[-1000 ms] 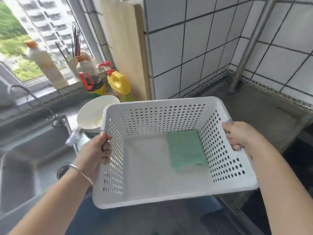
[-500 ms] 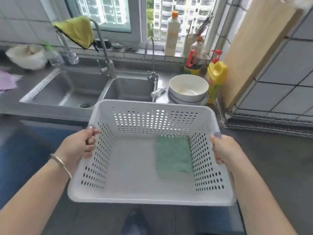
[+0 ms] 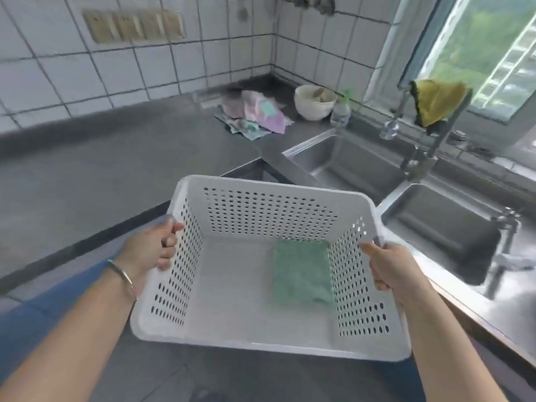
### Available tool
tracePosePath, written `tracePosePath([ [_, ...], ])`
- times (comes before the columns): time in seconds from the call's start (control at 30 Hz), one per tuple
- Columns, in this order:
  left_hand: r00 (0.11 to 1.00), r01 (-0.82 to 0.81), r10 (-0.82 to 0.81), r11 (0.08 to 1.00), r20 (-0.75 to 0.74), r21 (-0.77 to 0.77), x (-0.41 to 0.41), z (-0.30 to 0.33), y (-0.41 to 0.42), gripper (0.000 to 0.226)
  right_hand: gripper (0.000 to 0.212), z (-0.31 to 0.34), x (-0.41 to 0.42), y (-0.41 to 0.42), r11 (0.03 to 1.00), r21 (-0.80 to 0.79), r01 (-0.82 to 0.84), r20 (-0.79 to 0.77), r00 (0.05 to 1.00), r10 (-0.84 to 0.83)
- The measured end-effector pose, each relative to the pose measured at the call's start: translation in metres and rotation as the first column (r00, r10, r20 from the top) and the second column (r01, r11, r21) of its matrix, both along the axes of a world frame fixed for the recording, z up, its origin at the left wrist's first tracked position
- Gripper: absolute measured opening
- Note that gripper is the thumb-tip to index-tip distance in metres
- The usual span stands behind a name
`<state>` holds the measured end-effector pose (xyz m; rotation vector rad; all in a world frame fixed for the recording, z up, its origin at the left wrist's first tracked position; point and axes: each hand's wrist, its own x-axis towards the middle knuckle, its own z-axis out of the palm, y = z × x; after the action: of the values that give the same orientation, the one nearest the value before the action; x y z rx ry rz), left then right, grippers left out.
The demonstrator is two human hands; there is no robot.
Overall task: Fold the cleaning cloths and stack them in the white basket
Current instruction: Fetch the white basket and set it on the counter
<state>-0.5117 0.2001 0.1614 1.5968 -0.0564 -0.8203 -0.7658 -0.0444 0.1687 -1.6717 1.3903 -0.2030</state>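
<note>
I carry the white perforated basket [image 3: 269, 342] in the air in front of me. My left hand [image 3: 150, 248] grips its left rim and my right hand [image 3: 388, 268] grips its right rim. A folded green cloth [image 3: 301, 275] lies flat on the basket floor against the right wall. A loose heap of pink, purple and teal cleaning cloths [image 3: 255, 114] lies on the grey counter [image 3: 101, 169] in the far corner, well beyond the basket.
A double steel sink [image 3: 435, 213] runs along the right, with a tall faucet [image 3: 429, 152] draped with a yellow cloth [image 3: 435, 101]. A white bowl [image 3: 314, 101] and a small bottle [image 3: 340, 110] stand beside the cloth heap. Tiled walls close the corner.
I have turned left with the basket held in both hands. The view swung from the right-hand wall past the sinks to the counter corner, where the cloth heap has come into sight.
</note>
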Motion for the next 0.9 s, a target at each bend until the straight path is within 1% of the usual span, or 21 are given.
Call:
tracePosePath([
  [0.1,0.990,-0.124,0.120,0.991,0.081,0.046,0.074,0.001,0.050,0.024,0.030,-0.009,0.109,0.018,0.992,-0.008,-0.125,0.002,0.992,0.125],
  [0.23,0.959,-0.262,0.247,0.959,0.136,0.111,0.162,-0.002,0.102,0.029,0.031,-0.014,0.231,0.041,0.962,-0.011,-0.274,-0.029,0.961,0.273],
  [0.43,0.897,-0.423,0.391,0.895,0.208,0.140,0.245,0.005,0.141,0.026,0.015,-0.004,0.368,0.055,0.895,-0.080,-0.438,-0.030,0.899,0.437],
  [0.53,0.866,-0.487,0.452,0.859,0.215,0.156,0.286,0.004,0.155,0.027,0.010,-0.006,0.440,0.055,0.843,-0.072,-0.532,-0.036,0.846,0.531],
  [0.6,0.845,-0.528,0.493,0.831,0.208,0.175,0.320,0.000,0.164,0.029,0.008,-0.007,0.495,0.053,0.811,-0.039,-0.583,0.000,0.812,0.584],
  [0.67,0.822,-0.567,0.534,0.800,0.198,0.196,0.351,-0.004,0.170,0.030,0.015,-0.008,0.549,0.050,0.780,-0.027,-0.625,0.048,0.779,0.625],
  [0.77,0.773,-0.634,0.604,0.741,0.194,0.220,0.381,-0.005,0.175,0.029,0.023,-0.009,0.614,0.050,0.717,0.004,-0.697,0.066,0.715,0.695],
  [0.9,0.716,-0.697,0.662,0.664,0.220,0.270,0.419,0.006,0.173,0.027,0.029,0.004,0.691,0.051,0.594,0.111,-0.797,0.125,0.604,0.787],
])
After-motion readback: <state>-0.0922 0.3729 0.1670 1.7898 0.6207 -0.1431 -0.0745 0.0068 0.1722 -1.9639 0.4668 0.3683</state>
